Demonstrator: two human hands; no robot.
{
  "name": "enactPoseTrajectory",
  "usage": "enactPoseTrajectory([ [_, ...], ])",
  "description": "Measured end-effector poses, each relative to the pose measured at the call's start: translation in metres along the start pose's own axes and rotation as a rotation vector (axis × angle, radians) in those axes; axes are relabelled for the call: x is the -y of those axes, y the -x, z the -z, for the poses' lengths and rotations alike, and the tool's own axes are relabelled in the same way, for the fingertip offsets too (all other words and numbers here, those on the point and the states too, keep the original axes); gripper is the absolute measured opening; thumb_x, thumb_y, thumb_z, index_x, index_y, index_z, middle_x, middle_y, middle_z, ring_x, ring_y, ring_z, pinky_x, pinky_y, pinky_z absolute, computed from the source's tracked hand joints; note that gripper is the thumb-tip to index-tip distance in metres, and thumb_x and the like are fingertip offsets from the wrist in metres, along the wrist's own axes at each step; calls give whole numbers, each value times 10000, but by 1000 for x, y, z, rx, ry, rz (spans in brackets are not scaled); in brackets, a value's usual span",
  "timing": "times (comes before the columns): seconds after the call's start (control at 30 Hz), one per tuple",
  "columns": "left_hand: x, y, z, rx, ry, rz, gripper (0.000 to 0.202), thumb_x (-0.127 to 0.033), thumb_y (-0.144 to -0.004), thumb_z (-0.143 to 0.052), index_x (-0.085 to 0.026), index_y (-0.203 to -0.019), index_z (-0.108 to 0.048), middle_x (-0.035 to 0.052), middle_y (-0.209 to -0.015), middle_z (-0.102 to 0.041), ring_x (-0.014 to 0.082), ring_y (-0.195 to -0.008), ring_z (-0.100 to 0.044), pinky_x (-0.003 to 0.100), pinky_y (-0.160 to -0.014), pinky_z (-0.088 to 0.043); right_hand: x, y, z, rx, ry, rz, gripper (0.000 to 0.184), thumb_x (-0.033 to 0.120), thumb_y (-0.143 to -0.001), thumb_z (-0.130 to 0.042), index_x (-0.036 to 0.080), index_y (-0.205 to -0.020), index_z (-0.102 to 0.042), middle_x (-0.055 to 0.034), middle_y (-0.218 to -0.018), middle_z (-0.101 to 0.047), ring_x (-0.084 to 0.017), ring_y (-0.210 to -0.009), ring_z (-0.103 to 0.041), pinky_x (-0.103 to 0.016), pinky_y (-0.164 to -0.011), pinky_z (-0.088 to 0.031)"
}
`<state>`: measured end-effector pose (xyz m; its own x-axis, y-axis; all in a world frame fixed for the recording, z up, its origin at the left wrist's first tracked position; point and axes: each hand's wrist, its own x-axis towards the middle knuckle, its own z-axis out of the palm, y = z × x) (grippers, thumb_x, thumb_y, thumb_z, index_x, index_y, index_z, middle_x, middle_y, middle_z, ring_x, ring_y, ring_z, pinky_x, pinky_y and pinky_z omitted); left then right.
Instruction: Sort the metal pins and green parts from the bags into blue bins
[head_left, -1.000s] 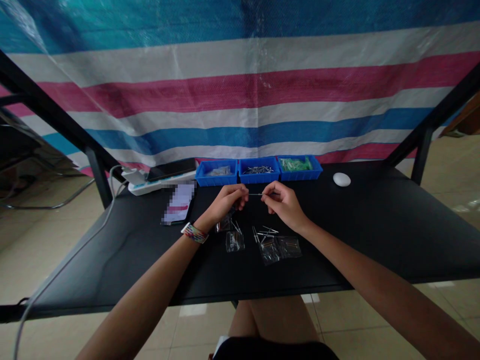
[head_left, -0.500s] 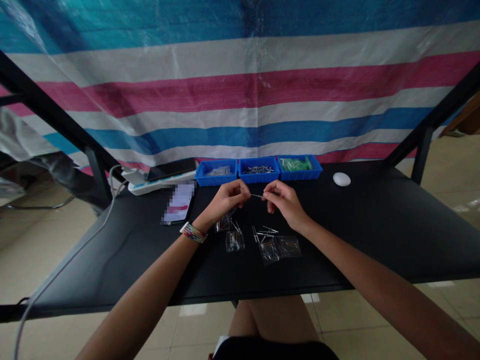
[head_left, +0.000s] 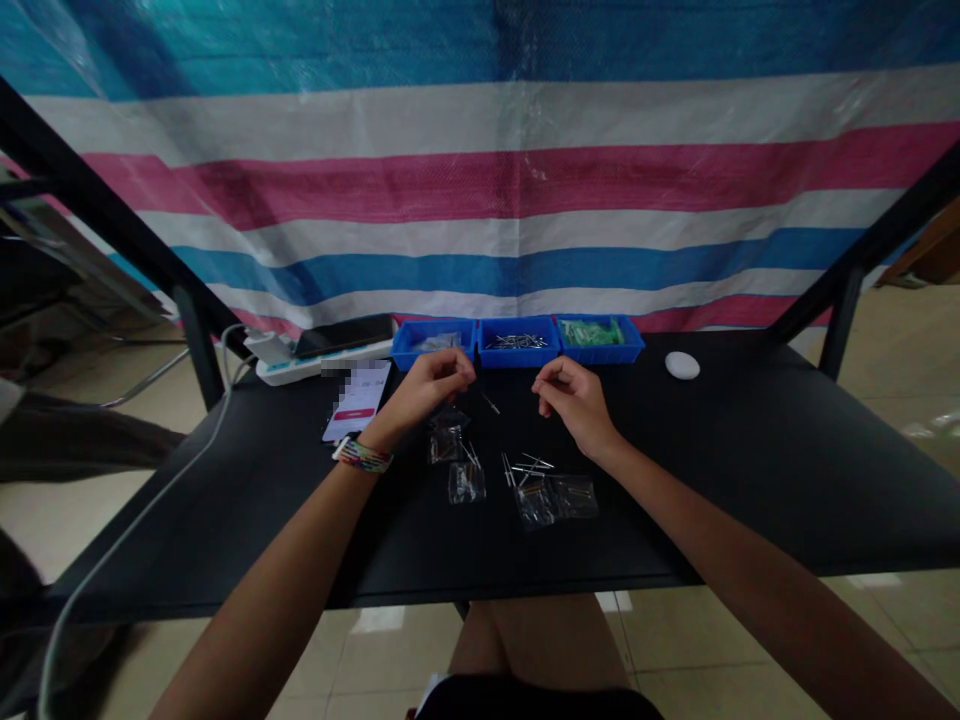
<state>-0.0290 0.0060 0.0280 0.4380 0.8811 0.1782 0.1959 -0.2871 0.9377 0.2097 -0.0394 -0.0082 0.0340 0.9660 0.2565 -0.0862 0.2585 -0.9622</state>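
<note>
My left hand (head_left: 435, 388) is over the table with its thumb and fingers closed together, and nothing shows between them. A thin silver pop rivet (head_left: 490, 404) is just off its fingertips, apart from both hands; whether it lies on the table or is falling I cannot tell. To the right, my right hand (head_left: 574, 398) has curled fingers with nothing visible in them. Nearer me are small clear bags (head_left: 466, 483) with thin parts inside, and loose rivets (head_left: 528, 467) beside another pair of clear bags (head_left: 559, 500).
Three blue bins stand at the back: one with clear bags (head_left: 436, 342), one with rivets (head_left: 517, 342), one with green and white packets (head_left: 596, 331). A phone (head_left: 358, 398) and white power strip (head_left: 281, 371) lie left, a white oval object (head_left: 682, 366) right.
The rivet held between both hands has left their fingers. My left hand has moved left, and the hands are farther apart. A person at the far left has moved.
</note>
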Motion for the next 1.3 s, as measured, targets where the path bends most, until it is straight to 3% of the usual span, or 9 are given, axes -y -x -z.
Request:
enactPoseTrajectory([
  [0.13,10,-4,14,-55,-92,23,153,-303,-834,-655,-162,-784,-623,-8,-673,-567,99,-556,-498,219,-513,-376,-7,-2,1,49,207,29,80,260,-817,-701,207,-816,-641,20,-750,-642,-122,-567,-592,-254,-530,-455],
  [0.3,19,-2,20,108,-596,-7,193,-224,-767,-671,-191,-932,-765,32,-807,-691,158,-698,-616,271,-636,-447,-13,5,-5,199,627,193,56,168,-843,-700,206,-804,-712,4,-828,-638,-114,-640,-564,-266,-614,-428],
  [0.4,22,1,22,145,-856,-15,280,-199,-751,-681,-247,-1006,-786,36,-927,-710,180,-772,-651,290,-679,-453,-13,7,-7,254,707,202,89,147,-868,-688,210,-812,-716,9,-835,-633,-108,-639,-560,-260,-606,-403],
  [0.5,24,2,22,149,-929,-20,219,-243,-822,-660,-269,-1006,-777,35,-985,-704,181,-796,-657,289,-675,-444,-13,6,-6,270,712,195,99,136,-880,-684,211,-822,-712,6,-847,-644,-113,-662,-573,-257,-620,-405],
  [0.63,25,1,19,185,-935,-48,154,-253,-879,-618,-242,-953,-753,40,-984,-694,175,-793,-649,288,-688,-443,-14,4,-5,270,705,195,106,126,-876,-680,209,-816,-708,4,-824,-639,-120,-661,-572,-259,-635,-418],
  [0.77,21,1,11,185,-881,-78,135,-202,-826,-647,-207,-942,-714,42,-965,-704,164,-747,-627,284,-662,-440,-15,2,-5,251,641,185,88,167,-900,-658,211,-846,-712,-9,-853,-677,-138,-705,-610,-269,-663,-449],
  [1.0,6,4,-10,112,-459,-222,93,-151,-854,-629,-178,-911,-698,22,-906,-725,127,-750,-622,258,-692,-482,-17,-2,-5,199,309,-43,234,403,-943,-605,201,-857,-684,-13,-775,-696,-135,-601,-612,-253,-563,-458],
  [1.17,6,4,-19,2,-286,-179,85,-239,-865,-712,-162,-887,-684,14,-823,-688,112,-686,-573,246,-627,-452,-13,-4,-5,185,60,-183,226,417,-847,-696,191,-844,-686,-3,-744,-700,-112,-527,-604,-221,-483,-449],
  [1.3,9,3,-21,20,-168,-129,187,-291,-855,-755,-160,-945,-654,14,-828,-664,107,-679,-573,241,-622,-454,-11,-3,-6,173,-19,-168,214,389,-802,-759,190,-867,-712,-4,-764,-713,-109,-531,-615,-227,-494,-480],
])
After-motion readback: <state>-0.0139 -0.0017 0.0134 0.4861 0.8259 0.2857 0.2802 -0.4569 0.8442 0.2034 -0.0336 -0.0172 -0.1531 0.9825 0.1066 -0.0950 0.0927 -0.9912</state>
